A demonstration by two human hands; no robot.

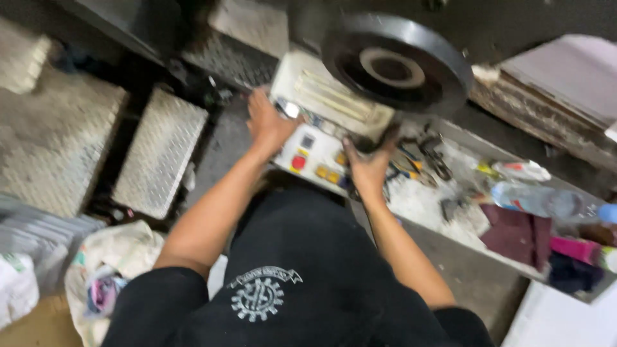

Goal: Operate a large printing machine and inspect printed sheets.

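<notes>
Hands rest on the panel (315,151) below the flywheel (395,64): left hand (268,122) flat, fingers spread; right hand (369,166) curled at its edge. Panel looks rigid, fixed; buttons need only light presses.

This is looking like a workshop or small factory floor. A heavy machine is standing in front of the person, carrying a big black wheel (397,61) and a cream control panel (315,154) with a red button (298,162) and yellow buttons. Steel tread plates (159,151) are covering the floor beside it, worn and dusty. A shelf (450,218) along the machine is holding loose tools (432,154), a plastic bottle (536,199) and rags, all sitting in white dust. Stacked sheets (559,83) are lying at the upper right, and a stuffed sack (109,270) is slumping on the floor at the lower left.
</notes>
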